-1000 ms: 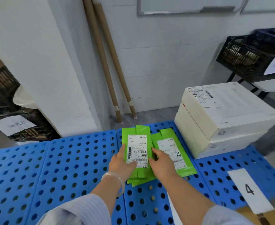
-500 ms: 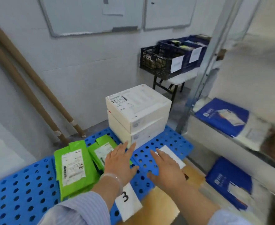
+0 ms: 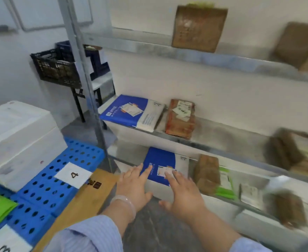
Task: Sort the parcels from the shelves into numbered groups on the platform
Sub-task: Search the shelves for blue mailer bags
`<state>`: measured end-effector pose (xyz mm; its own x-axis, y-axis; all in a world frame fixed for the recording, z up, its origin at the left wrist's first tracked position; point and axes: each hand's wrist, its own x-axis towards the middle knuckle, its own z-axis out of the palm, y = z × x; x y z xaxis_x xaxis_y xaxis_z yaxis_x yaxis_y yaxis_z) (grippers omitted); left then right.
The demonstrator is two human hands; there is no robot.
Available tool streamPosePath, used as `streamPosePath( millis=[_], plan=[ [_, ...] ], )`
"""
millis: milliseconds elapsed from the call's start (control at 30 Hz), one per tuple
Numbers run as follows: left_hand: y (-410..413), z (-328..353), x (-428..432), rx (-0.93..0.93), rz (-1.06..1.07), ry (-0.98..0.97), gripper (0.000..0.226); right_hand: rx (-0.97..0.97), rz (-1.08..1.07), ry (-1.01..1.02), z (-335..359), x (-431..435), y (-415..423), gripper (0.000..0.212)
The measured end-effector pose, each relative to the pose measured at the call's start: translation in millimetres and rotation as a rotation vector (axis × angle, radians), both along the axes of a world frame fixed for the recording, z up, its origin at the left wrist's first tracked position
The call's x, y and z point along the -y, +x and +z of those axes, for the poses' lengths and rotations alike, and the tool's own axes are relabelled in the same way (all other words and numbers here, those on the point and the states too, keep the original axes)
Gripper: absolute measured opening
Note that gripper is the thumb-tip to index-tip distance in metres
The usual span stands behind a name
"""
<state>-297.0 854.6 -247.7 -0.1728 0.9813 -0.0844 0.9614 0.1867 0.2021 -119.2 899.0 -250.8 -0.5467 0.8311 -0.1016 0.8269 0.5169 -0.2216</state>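
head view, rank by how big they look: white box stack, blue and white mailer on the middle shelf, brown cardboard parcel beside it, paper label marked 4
1. white box stack (nearest the camera, so flattered)
2. blue and white mailer on the middle shelf
3. brown cardboard parcel
4. paper label marked 4

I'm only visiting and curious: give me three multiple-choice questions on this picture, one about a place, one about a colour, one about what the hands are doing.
1. Where does the blue-and-white parcel being reached for lie? A top shelf; B lowest shelf in view; C floor.
2. What colour is the platform? A red; B grey; C blue.
3. How are the left hand and right hand? A fingers straight, gripping nothing; B fists; C carrying a box.
Answers: B, it lies flat on that bottom shelf; C, its perforated panels are blue; A, both reach with fingers stretched.
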Motion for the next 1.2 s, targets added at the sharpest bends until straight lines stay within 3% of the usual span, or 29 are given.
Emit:
streamPosePath(
  millis=[300,600,933,1200],
  plan=[
    [182.6,-5.6,-72.8,0.045,-0.289,-0.065,0.078,0.014,-0.339,-0.035,-8.6,-26.2,184.5,0.090],
    [249.7,-64.8,-147.2,0.149,-0.459,-0.099,0.071,0.064,-0.566,-0.119,-73.0,-70.6,254.5,0.078],
    [316.6,-176.7,-213.2,0.212,-0.515,-0.215,0.076,0.078,-0.555,-0.202,-144.5,-130.5,298.2,0.075],
    [369.2,-257.9,-256.6,0.254,-0.387,-0.221,0.071,0.020,-0.497,-0.317,-229.4,-189.7,347.7,0.073]
  ],
)
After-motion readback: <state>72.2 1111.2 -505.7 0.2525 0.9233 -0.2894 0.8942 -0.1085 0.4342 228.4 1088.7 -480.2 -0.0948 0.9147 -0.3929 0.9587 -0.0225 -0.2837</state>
